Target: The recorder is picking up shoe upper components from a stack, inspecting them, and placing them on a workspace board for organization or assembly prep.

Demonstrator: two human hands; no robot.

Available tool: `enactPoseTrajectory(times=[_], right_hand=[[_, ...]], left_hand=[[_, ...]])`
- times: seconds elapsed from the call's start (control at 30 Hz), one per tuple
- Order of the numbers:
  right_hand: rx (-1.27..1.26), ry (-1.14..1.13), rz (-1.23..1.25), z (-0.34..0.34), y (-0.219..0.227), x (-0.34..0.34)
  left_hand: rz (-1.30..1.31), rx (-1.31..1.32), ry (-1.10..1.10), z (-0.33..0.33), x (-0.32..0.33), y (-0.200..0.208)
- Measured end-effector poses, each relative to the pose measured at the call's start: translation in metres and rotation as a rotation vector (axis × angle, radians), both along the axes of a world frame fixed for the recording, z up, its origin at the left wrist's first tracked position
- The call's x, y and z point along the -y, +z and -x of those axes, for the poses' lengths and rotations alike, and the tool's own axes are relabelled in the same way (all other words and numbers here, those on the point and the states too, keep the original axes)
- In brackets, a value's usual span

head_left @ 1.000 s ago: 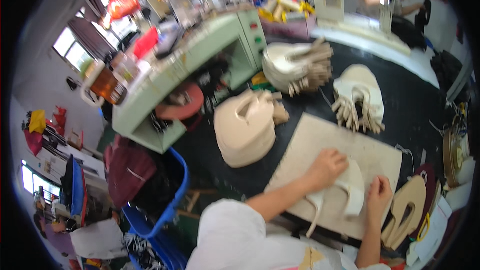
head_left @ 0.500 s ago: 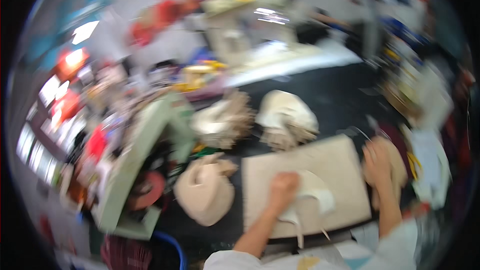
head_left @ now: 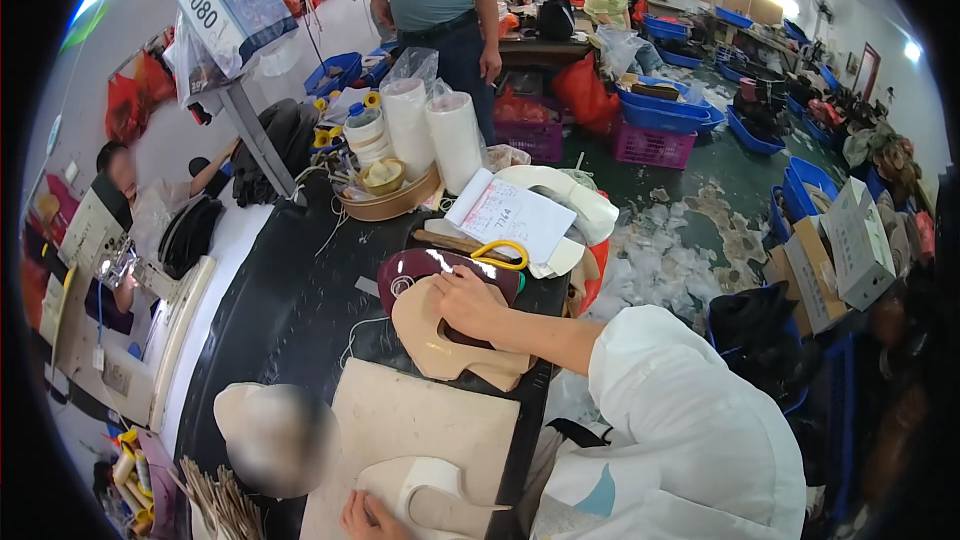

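We look down on the black counter, which runs from the lower left to the centre of the frame. At the centre, the right hand lies on a tan looped piece; its fingers are bent close together at the edge of the opening, and we cannot tell whether they grip it. The tan piece overlaps a maroon piece behind it. At the lower edge, the left hand, partly cut off, has its fingers loosely curved beside a curved cream-and-white piece on a beige board; here too we cannot tell whether anything is gripped. Above centre we note a notepad and a yellow looped handle.
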State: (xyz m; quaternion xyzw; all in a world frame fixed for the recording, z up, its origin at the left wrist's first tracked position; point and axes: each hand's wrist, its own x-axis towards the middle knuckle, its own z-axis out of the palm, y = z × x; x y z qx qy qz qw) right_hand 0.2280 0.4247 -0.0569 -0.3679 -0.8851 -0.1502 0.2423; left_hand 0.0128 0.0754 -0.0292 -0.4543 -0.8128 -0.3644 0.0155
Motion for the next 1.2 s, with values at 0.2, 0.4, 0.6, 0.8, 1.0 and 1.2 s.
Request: enactPoseTrajectory(times=[0.2, 0.4, 0.6, 0.8, 1.0, 1.2], right_hand=[[-0.085, 0.02, 0.07, 0.014, 0.007, 0.005], [-0.313, 0.248, 0.166, 0.001, 0.057, 0.01], [-0.513, 0.479, 0.284, -0.005, 0.139, 0.026], [-0.519, 0.722, 0.016, 0.064, 0.192, 0.055], [-0.83, 1.054, 0.712, 0.113, 0.182, 0.129], [-0.356, 0.798, 1.504, 0.109, 0.184, 0.164]], left_hand=[[-0.132, 0.011, 0.103, 0.027, 0.02, -0.013], [0.124, -0.08, -0.253, 0.006, 0.04, -0.007], [0.321, -0.157, -0.208, -0.015, 0.037, -0.004], [-0.12, -0.167, -0.207, 0.034, 0.024, 0.034], [-0.653, 0.269, -0.256, 0.035, -0.032, 0.13], [-0.455, 0.968, 0.021, -0.01, 0.019, 0.124]])
